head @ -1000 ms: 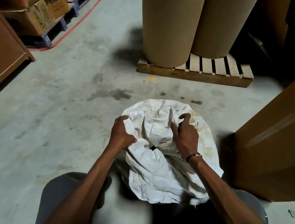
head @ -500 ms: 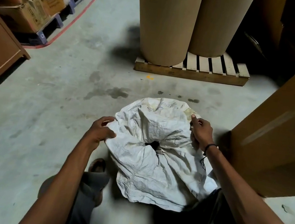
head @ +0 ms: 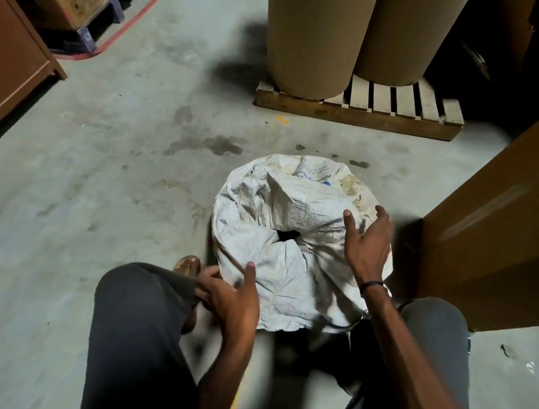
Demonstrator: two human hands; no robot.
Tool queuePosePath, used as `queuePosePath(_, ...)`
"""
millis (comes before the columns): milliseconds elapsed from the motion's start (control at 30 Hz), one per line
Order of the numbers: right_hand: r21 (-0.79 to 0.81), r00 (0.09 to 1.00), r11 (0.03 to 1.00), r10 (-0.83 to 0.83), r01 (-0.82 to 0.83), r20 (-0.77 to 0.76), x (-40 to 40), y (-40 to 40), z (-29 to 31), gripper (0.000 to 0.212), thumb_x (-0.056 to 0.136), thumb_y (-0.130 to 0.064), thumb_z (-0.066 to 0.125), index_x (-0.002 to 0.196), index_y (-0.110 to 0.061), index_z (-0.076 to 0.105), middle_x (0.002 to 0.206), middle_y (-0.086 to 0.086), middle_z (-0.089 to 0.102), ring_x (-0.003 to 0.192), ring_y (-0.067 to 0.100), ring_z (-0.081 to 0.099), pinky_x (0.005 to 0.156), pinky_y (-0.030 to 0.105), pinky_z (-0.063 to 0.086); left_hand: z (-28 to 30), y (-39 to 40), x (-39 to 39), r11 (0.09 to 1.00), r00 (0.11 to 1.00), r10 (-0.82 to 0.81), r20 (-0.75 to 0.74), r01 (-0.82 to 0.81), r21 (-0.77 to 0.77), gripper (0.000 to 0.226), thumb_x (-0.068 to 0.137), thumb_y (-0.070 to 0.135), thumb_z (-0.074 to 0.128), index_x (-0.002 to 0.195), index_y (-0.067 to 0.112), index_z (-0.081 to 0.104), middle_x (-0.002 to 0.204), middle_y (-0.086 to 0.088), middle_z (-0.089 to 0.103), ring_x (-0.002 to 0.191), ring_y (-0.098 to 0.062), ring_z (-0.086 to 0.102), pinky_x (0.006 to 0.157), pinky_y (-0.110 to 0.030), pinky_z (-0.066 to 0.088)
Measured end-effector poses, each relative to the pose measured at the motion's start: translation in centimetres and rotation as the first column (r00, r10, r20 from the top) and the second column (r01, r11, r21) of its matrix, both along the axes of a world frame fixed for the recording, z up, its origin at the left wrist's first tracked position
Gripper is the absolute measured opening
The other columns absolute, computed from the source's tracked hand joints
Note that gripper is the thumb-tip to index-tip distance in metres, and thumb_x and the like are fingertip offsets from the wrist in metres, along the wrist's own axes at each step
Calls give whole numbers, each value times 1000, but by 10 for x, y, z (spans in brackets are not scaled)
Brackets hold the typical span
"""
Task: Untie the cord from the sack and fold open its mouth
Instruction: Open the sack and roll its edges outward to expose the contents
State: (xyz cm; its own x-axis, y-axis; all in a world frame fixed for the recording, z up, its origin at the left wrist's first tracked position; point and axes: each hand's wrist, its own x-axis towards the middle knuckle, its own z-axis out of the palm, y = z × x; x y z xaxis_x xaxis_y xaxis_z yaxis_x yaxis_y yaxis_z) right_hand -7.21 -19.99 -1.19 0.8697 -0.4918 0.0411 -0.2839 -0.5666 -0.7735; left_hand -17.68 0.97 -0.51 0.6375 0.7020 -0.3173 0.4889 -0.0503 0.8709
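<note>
While our left hand [head: 233, 298] rests at the near-left rim of the sack [head: 294, 241], thumb laid up against the white fabric and the other fingers curled low beside our left knee, we cannot tell whether those fingers pinch any cloth. Our right hand [head: 367, 243] is spread wide above the right side of the sack, fingers straight and parted, holding nothing; whether the palm touches the fabric is unclear. No cord shows around the neck of the sack from the head view, so we judge the untying step complete and the fold-open step in hand. The mouth [head: 286, 235] is only a small dark hole at the centre, ringed by slack, crumpled folds. The next move calls for both hands to take opposite edges of the rim, pull them apart, and roll the fabric outward and down over the body of the sack. The sack stands on the concrete floor [head: 94, 182] between our knees, with a large cardboard box [head: 504, 216] just beside it on the right and a wooden pallet [head: 357, 113] carrying tall brown rolls [head: 316, 33] well beyond it.
</note>
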Motion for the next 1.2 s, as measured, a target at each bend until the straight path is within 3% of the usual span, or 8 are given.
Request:
queuePosePath(200, 42, 964, 992, 128, -122, -234, 20, 5, -14, 97, 86, -61, 74, 156, -9, 31, 142, 14, 65, 137, 40, 55, 107, 51, 42, -23, -43, -1, 937, 994, 35, -102, -68, -343, 79, 75, 47, 87, 126, 12, 37, 107, 4, 52, 114, -24, 54, 97, -36, 44)
queuePosePath(333, -7, 967, 987, 155, -159, -204, 31, 8, -22, 78, 87, -57, 75, 140, -8, 45, 102, 14, 75, 114, 41, 66, 94, 47, 46, -29, -43, 44, 876, 972, 178, -154, -228, -425, 109, 85, 37, 82, 158, -1, 12, 155, -22, 43, 142, -33, 47, 118, -42, 36)
queuePosePath(433, 64, 983, 986, 156, -151, -92, 41, 8, -12, 66, 86, -55, 78, 125, -9, 55, 78, 7, 66, 89, 38, 69, 74, 43, 48, -26, -36, 77, 901, 974, 208, -90, -227, -371, 87, 90, 24, 78, 155, -3, 25, 154, -24, 45, 141, -38, 49, 117, -43, 39)
queuePosePath(567, 106, 994, 988, 112, -113, 12, 57, -9, 11, 64, 80, -60, 81, 116, -16, 51, 77, 6, 68, 71, 26, 66, 66, 45, 50, -13, 9, 100, 936, 986, -156, 51, 165, -313, 66, 84, 23, 84, 139, 4, 54, 136, -17, 65, 122, -33, 65, 104, -50, 55)
queuePosePath(667, 113, 999, 993, 39, -40, 5, 67, -36, 23, 72, 72, -65, 85, 113, -17, 51, 84, 1, 67, 77, 27, 67, 70, 44, 54, 1, 74, 126, 713, 800, -594, 82, 571, -407, 45, 86, 15, 81, 128, 6, 68, 126, -18, 73, 100, -27, 75, 80, -40, 64)
queuePosePath(767, 149, 997, 987, -49, 58, -66, 69, -67, 24, 77, 69, -67, 87, 115, -16, 51, 104, 14, 73, 97, 36, 71, 87, 54, 58, 30, 143, 152, 532, 630, -774, 68, 705, -469, 51, 69, 28, 94, 114, 12, 76, 115, -7, 79, 98, -20, 76, 74, -28, 62)
queuePosePath(967, 221, 978, 968, -76, 119, -197, 62, -88, 22, 71, 69, -70, 84, 108, -17, 57, 116, 17, 73, 111, 38, 70, 96, 53, 58, 41, 202, 192, 664, 824, -564, 49, 488, -566, 13, 99, 15, 65, 108, 10, 73, 122, -8, 72, 85, -12, 78, 67, -27, 63)
queuePosePath(1200, 196, 992, 980, 65, -44, -104, 58, -51, 32, 65, 76, -57, 87, 112, -13, 57, 104, 15, 75, 98, 36, 72, 89, 56, 59, 52, 162, 162, 844, 861, -508, 14, 501, -190, 53, 90, 10, 76, 127, 23, 41, 115, -18, 64, 84, -20, 63, 73, -33, 54)
